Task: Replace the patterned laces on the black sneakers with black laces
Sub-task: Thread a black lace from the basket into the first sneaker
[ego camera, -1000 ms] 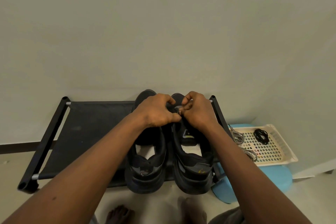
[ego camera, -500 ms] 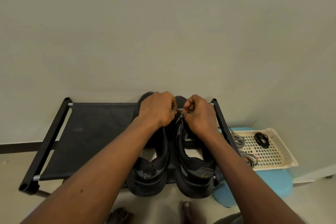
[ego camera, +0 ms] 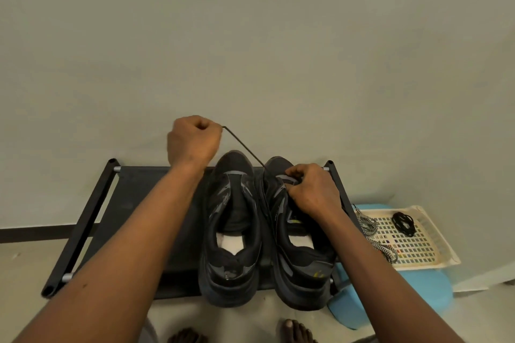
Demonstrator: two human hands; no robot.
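Above the black rack (ego camera: 133, 203), our left hand (ego camera: 193, 142) grips a black lace (ego camera: 242, 146) in a fist. The lace runs taut down to the right sneaker (ego camera: 295, 245), which our right hand (ego camera: 312, 189) pinches at the front eyelets. The left sneaker (ego camera: 231, 231) stands just beside it. Patterned laces (ego camera: 370, 227) lie in the tray (ego camera: 418, 259).

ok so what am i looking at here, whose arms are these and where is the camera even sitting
There is no machine here. These are a person's two bare arms, filmed by a camera worn on their head and looking down. A left sneaker and a right sneaker, both black, stand on a black rack. The left hand pinches a black lace, pulled taut from the right sneaker's front. The right hand grips that front with curled fingers. On the right, a cream tray sits on a blue stool, with patterned laces and a coiled black lace.
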